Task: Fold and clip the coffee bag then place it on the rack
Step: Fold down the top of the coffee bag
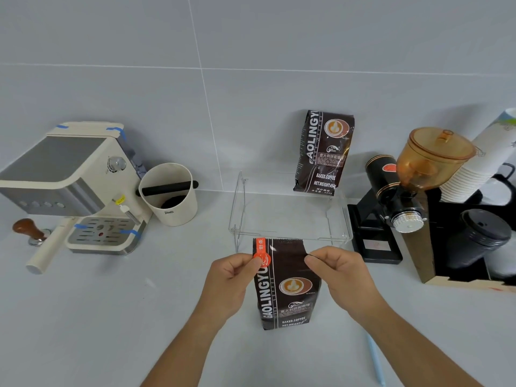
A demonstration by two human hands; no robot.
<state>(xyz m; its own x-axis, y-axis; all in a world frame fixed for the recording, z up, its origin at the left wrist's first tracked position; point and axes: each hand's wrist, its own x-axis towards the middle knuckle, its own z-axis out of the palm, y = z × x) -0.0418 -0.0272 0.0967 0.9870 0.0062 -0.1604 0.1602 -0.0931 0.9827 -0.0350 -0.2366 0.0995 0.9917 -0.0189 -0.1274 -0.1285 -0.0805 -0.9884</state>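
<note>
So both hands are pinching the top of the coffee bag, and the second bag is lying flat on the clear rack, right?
Not quite: the head view shows the second bag standing upright on the rack. Both hands, left and right, do pinch the near bag.

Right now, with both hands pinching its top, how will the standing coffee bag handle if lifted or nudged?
The coffee bag is probably floppy up top: the left hand and right hand pinch a flat, thin upper part. It looks full lower down, so likely heavy for its size. Tall on a narrow base, it may tip if nudged.
</note>
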